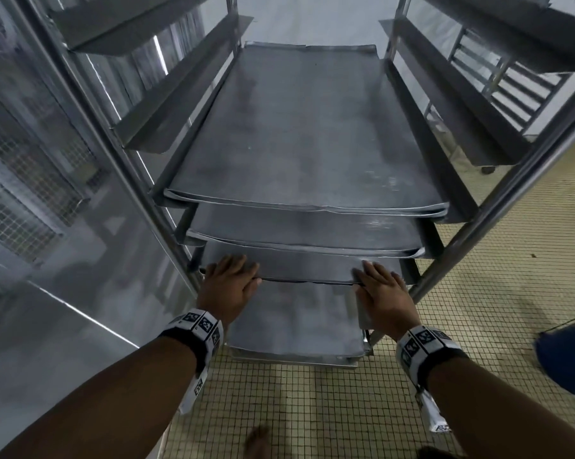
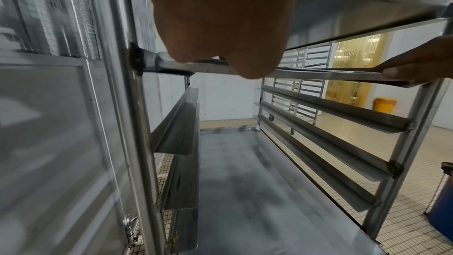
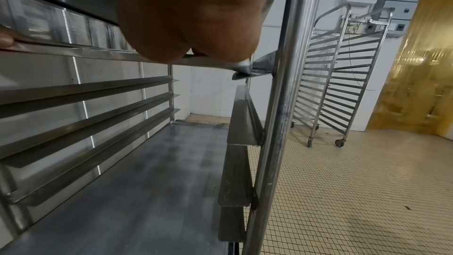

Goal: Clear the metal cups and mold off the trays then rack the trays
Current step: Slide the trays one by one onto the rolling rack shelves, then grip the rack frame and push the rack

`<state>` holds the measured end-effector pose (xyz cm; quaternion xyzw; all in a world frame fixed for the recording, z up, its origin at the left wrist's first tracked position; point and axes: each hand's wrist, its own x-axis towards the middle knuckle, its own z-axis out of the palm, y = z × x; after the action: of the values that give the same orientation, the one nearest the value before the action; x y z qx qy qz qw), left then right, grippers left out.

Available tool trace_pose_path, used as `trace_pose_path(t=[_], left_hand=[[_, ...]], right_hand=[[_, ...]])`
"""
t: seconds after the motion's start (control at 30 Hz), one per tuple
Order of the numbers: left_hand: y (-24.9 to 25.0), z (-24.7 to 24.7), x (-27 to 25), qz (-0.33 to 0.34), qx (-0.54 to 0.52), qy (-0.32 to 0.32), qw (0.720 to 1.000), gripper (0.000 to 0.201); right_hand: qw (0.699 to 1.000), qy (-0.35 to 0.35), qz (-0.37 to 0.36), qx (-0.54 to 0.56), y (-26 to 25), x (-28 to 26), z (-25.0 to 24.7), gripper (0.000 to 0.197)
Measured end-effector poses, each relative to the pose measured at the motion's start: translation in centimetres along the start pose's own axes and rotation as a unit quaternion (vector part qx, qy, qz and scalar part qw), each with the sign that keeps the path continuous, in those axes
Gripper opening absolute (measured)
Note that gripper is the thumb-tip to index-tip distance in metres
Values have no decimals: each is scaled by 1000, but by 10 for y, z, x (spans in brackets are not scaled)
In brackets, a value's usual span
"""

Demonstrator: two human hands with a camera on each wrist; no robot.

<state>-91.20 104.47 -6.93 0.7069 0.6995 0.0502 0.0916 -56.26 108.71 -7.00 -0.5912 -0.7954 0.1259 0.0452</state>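
Several bare grey metal trays sit in a steel rack [image 1: 498, 207]. Both hands hold the front rim of the third tray [image 1: 309, 270] down. My left hand [image 1: 233, 276] grips near the left corner and my right hand [image 1: 377, 283] near the right corner. Fingers lie on top and thumbs sit against the rim. The wrist views show the left palm [image 2: 220, 26] and the right palm [image 3: 191, 16] over the rim [image 2: 331, 75], whose corners sit at the rack posts. Two trays [image 1: 306, 134] rest above it and one tray [image 1: 296, 326] lies below. No cups or mold are in view.
A steel panel wall [image 1: 47, 226] stands close on the left. An empty wheeled rack [image 3: 343, 77] and a yellow strip curtain [image 3: 416, 65] are at the back right. A blue barrel [image 1: 567, 359] stands on the tiled floor at right, and a yellow bin [image 2: 384, 108] stands farther back.
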Motion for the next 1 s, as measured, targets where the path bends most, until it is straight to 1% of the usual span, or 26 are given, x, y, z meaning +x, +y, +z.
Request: trace_pose_path(t=[0.03,0.1,0.17,0.3,0.37,0.43,0.53,0.6,0.67,0.7,0.73,0.77,0.8,0.83,0.87,0.9,0.97,1.0], left_hand=[[-1,0,5,0,-3,2,1000,83],[-4,1,13,-1,-10,9,1000,82],[-6,2,19,0,-5,10,1000,80],[-7,3,24,7,-1,26,1000,71],[-7,9,18,17,26,25,999,67],[-10,18,6,31,66,23,997,68],[-21,20,-17,43,92,6,995,79],[-32,18,-30,48,100,-6,994,81],[-37,6,-43,38,79,-17,996,83],[-40,-1,-49,23,52,-33,998,83],[-43,-9,-55,4,23,-35,999,82],[-47,-19,-61,-21,-2,-22,1000,81],[-52,-30,-65,-50,-33,2,998,80],[-58,-41,-68,-90,-67,28,993,75],[-65,-53,-68,-130,-99,58,985,68],[-72,-65,-66,-168,-128,87,973,65],[-77,-98,-59,-227,-181,124,949,73],[-75,-116,-54,-239,-201,139,940,74]], right_hand=[[1000,-5,3,-1,0,5,0,56],[1000,-9,6,-3,0,14,0,65],[1000,7,2,-10,0,20,0,71],[999,22,-3,-29,-1,26,0,66],[999,17,-3,-35,-3,24,-2,62],[999,7,-6,-41,-5,14,-1,61],[999,15,-14,-41,-2,-9,6,69],[999,9,-19,-33,5,-25,7,70],[1000,3,-13,-18,11,-40,-1,67],[1000,6,2,-3,16,-45,-5,59],[999,18,24,13,20,-51,-13,47],[997,36,53,32,24,-56,-23,37],[994,61,82,48,28,-59,-34,36],[988,90,111,63,32,-61,-46,40],[980,118,137,78,37,-62,-60,43],[972,147,155,93,42,-61,-75,45],[958,195,173,115,48,-59,-108,48],[952,216,177,123,49,-57,-126,49]])
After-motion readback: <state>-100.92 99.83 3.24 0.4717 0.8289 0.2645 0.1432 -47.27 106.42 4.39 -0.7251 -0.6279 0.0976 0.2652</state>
